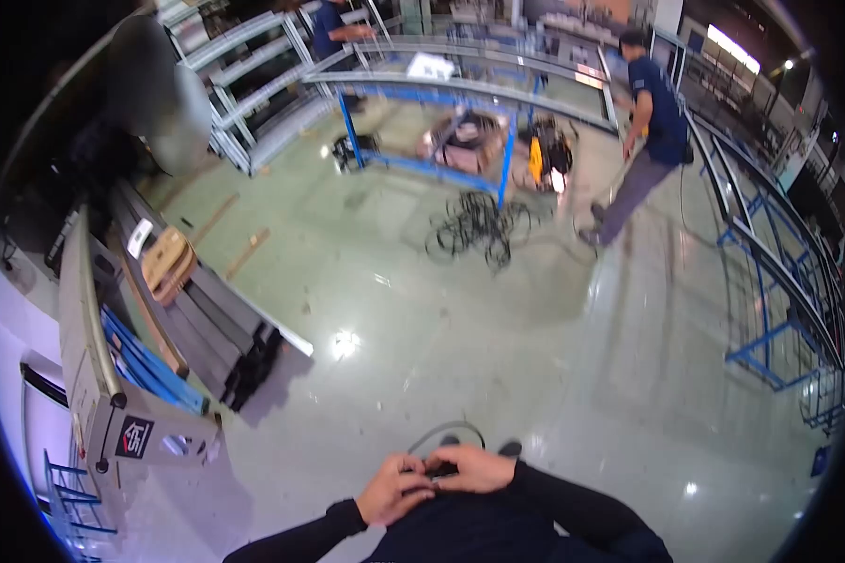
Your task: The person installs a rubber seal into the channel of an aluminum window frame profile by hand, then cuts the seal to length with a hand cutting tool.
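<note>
Down at six o'clock, the left hand (394, 490) and right hand (476, 467) meet fingertip to fingertip, both pinched on a small dark piece (438, 472). A thin grey cable (446, 427) arcs up from it over the shoes. Glossy green floor (498, 347) runs ahead to tangled black cable coils (474, 227) at twelve, lying before a blue-legged rack (507, 155). At one o'clock a co-worker (652, 131) in dark blue strides past. Stacked metal profiles (211, 324) lie at ten, and a blue frame (779, 310) stands at three.
</note>
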Motion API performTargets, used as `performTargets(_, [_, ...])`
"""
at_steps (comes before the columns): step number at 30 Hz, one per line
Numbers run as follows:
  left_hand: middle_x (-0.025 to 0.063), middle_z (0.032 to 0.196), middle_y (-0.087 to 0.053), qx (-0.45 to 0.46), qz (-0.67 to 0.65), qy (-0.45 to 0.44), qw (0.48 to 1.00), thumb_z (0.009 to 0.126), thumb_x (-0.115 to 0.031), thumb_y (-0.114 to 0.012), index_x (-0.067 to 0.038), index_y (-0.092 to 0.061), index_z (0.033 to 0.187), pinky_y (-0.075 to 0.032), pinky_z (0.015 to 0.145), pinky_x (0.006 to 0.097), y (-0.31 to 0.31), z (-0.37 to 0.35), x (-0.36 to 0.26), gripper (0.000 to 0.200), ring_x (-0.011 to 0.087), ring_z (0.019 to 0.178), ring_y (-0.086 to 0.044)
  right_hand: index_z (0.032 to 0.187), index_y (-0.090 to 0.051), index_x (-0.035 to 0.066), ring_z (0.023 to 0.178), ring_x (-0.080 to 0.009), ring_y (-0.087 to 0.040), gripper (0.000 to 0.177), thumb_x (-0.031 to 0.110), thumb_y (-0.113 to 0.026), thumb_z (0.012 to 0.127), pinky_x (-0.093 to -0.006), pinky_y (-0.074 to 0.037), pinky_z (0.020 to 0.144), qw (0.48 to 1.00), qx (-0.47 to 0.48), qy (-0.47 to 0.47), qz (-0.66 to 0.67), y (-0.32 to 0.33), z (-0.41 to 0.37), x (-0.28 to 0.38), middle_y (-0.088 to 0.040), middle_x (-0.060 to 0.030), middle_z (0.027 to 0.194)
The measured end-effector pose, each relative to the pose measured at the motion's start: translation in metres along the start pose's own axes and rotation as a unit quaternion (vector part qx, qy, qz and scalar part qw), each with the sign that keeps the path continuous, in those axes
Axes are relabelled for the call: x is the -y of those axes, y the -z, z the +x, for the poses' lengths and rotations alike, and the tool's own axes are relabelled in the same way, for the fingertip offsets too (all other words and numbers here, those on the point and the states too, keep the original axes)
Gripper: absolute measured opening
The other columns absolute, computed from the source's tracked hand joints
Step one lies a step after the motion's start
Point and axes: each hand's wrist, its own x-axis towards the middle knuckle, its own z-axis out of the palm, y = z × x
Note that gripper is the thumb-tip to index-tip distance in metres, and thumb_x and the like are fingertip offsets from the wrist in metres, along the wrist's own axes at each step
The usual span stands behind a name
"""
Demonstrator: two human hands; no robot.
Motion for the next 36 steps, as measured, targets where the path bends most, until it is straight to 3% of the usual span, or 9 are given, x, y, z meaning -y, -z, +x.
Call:
performTargets(5, [0.0102, 0.115, -0.054, 0.029, 0.007, 0.016, 0.999, 0.082, -0.017, -0.077, -0.015, -0.074, 0.098, -0.041, 0.098, 0.0383, 0.004, 0.004, 0.005, 0.016, 0.0282, 0.115, -0.049, 0.118, -0.060, 0.006, 0.117, -0.0349, -0.055, 0.032, 0.018, -0.061, 0.089, -0.0415, -0.043, 0.099, 0.996, 0.028, 0.016, -0.082, -0.010, 0.013, -0.010, -0.063, -0.0180, 0.115])
performTargets(7, [0.0122, 0.117, -0.055, -0.016, -0.050, 0.063, 0.997, 0.083, -0.021, -0.077, -0.012, -0.069, 0.108, -0.042, 0.099, 0.0396, 0.001, 0.001, 0.007, 0.027, 0.0306, 0.115, -0.051, 0.127, -0.056, 0.010, 0.125, -0.0362, -0.047, 0.039, 0.021, -0.059, 0.090, -0.0466, -0.036, 0.105, 0.976, 0.056, 0.161, -0.133, -0.012, 0.017, -0.029, -0.057, -0.0167, 0.128])
performTargets(9, [0.0142, 0.116, -0.057, -0.062, -0.096, 0.146, 0.983, 0.085, -0.030, -0.075, -0.010, -0.066, 0.114, -0.043, 0.098, 0.0406, 0.006, -0.002, 0.003, 0.036, 0.0318, 0.114, -0.054, 0.129, -0.054, 0.012, 0.127, -0.0359, -0.044, 0.041, 0.025, -0.059, 0.091, -0.0486, -0.034, 0.105, 0.976, 0.051, 0.119, -0.178, -0.014, 0.016, -0.032, -0.053, -0.0158, 0.132])
performTargets(10, [0.0156, 0.126, -0.056, 0.000, -0.118, 0.171, 0.978, 0.097, -0.026, -0.060, -0.005, -0.046, 0.136, -0.056, 0.083, 0.0381, -0.002, -0.021, 0.042, 0.047, 0.0233, 0.107, -0.061, 0.129, -0.053, 0.013, 0.128, -0.0357, -0.043, 0.041, 0.027, -0.059, 0.091, -0.0496, -0.033, 0.106, 0.974, 0.047, 0.097, -0.200, -0.013, 0.017, -0.032, -0.051, -0.0154, 0.134])
performTargets(13, [0.0118, 0.109, -0.062, -0.002, -0.327, 0.325, 0.887, 0.097, -0.024, -0.062, -0.002, -0.051, 0.126, -0.057, 0.070, 0.0347, -0.010, -0.045, 0.087, 0.038, 0.0195, 0.088, -0.064, 0.132, -0.048, 0.014, 0.131, -0.0343, -0.041, 0.044, 0.031, -0.058, 0.094, -0.0491, -0.025, 0.110, 0.950, 0.043, 0.015, -0.309, -0.011, 0.022, -0.024, -0.049, -0.0117, 0.135])
performTargets(16, [0.0075, 0.098, -0.066, 0.029, -0.367, 0.336, 0.867, 0.096, -0.024, -0.062, -0.002, -0.055, 0.119, -0.055, 0.067, 0.0322, -0.005, -0.055, 0.099, 0.032, 0.0170, 0.080, -0.064, 0.117, -0.061, 0.007, 0.102, -0.0360, -0.057, 0.039, 0.038, -0.057, 0.093, -0.0458, -0.044, 0.089, 0.972, -0.040, 0.105, -0.208, -0.010, 0.028, -0.027, -0.062, -0.0184, 0.108])
performTargets(24, [0.0015, 0.082, -0.064, 0.114, -0.236, 0.354, 0.898, 0.096, -0.023, -0.058, -0.007, -0.063, 0.101, -0.049, 0.061, 0.0276, 0.026, -0.043, 0.075, 0.018, 0.0115, 0.071, -0.060, 0.107, -0.063, 0.002, 0.090, -0.0387, -0.062, 0.044, 0.042, -0.061, 0.089, -0.0465, -0.049, 0.080, 0.984, -0.023, 0.099, -0.144, -0.010, 0.050, -0.003, -0.065, -0.0211, 0.094])
performTargets(28, [-0.0035, 0.065, -0.044, 0.094, -0.410, 0.527, 0.739, 0.098, -0.028, -0.051, -0.014, -0.058, 0.086, -0.040, 0.050, 0.0260, 0.029, -0.040, 0.089, 0.020, 0.0084, 0.055, -0.043, 0.098, -0.068, 0.002, 0.093, -0.0392, -0.062, 0.055, 0.054, -0.067, 0.079, -0.0463, -0.049, 0.081, 0.965, 0.002, 0.094, -0.245, -0.015, 0.062, 0.017, -0.065, -0.0224, 0.098])
performTargets(36, [-0.0047, 0.066, -0.047, -0.027, -0.344, 0.503, 0.792, 0.098, -0.035, -0.049, -0.015, -0.059, 0.090, -0.037, 0.051, 0.0249, 0.010, -0.047, 0.070, 0.024, 0.0089, 0.057, -0.044, 0.073, -0.070, 0.006, 0.076, -0.0404, -0.064, 0.043, 0.049, -0.065, 0.075, -0.0500, -0.050, 0.068, 0.934, 0.032, 0.109, -0.339, -0.045, 0.086, -0.002, -0.067, -0.0216, 0.081])
